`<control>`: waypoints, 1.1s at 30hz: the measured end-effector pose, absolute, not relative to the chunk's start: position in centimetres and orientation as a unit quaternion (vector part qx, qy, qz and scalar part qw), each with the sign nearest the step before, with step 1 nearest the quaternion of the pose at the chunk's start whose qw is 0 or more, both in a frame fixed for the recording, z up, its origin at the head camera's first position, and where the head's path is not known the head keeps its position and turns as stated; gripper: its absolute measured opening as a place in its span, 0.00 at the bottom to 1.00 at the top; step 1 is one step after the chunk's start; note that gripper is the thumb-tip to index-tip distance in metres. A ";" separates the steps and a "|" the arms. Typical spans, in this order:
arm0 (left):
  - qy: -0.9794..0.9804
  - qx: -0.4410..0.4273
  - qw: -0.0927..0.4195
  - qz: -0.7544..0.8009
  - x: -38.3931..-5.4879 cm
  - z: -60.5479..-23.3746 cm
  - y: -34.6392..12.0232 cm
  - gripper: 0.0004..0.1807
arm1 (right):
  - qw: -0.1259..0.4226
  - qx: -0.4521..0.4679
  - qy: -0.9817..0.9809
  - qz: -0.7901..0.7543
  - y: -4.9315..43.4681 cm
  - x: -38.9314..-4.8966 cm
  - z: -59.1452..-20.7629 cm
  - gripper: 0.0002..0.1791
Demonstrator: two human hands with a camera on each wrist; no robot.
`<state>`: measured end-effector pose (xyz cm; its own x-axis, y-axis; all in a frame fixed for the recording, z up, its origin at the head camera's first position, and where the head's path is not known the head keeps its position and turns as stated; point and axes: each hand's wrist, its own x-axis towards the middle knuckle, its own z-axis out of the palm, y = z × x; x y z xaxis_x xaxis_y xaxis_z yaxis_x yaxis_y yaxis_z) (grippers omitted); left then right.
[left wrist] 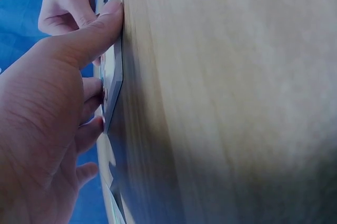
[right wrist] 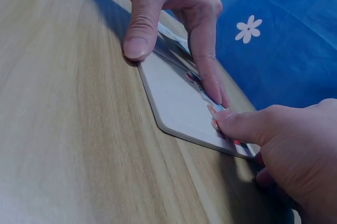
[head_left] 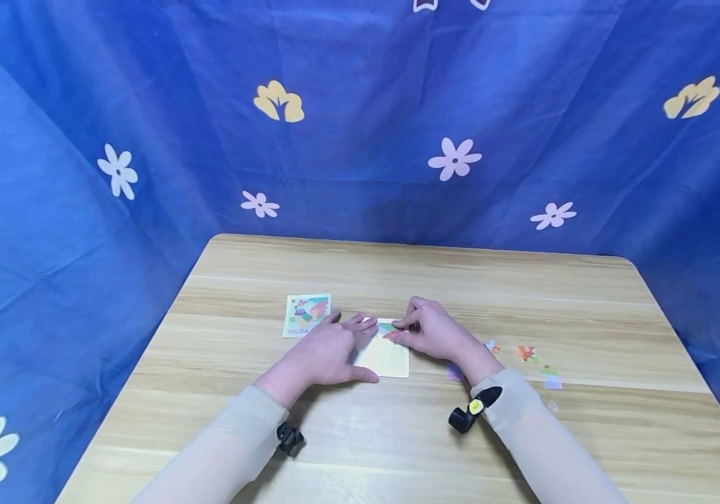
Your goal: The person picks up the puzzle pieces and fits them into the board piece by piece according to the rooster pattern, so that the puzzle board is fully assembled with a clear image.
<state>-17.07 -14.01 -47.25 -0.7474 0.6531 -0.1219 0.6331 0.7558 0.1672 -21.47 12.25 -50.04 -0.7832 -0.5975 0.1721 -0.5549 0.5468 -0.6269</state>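
A white-framed jigsaw board (head_left: 387,362) lies on the wooden table with colourful pieces along its far side and bare cream below them. My left hand (head_left: 327,353) spans its left part, fingers spread over the far side and thumb (right wrist: 137,48) at the near left corner. At the far right of the board, my right hand (head_left: 438,336) pinches a puzzle piece (right wrist: 212,112) with orange on it, thumb tip pressed on it. My right fingers sit by the board's right edge, partly hidden in the right wrist view.
A finished-looking picture card (head_left: 297,323) with a colourful bird lies left of the board, partly behind the left hand. Loose puzzle pieces lie to the right, among them an orange piece (head_left: 527,353), a green and lilac piece (head_left: 551,379) and a purple piece (head_left: 454,372) by the right wrist.
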 end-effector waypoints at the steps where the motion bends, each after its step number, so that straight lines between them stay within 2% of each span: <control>1: 0.933 0.344 0.087 0.058 -17.1 -47.3 -14.0 0.57 | 0.031 -0.327 0.879 -0.346 12.3 -21.5 -50.1 0.21; 33: 0.927 0.362 0.072 0.067 -17.1 -47.6 -14.3 0.56 | 0.045 -0.338 0.888 -0.310 13.1 -20.7 -49.6 0.23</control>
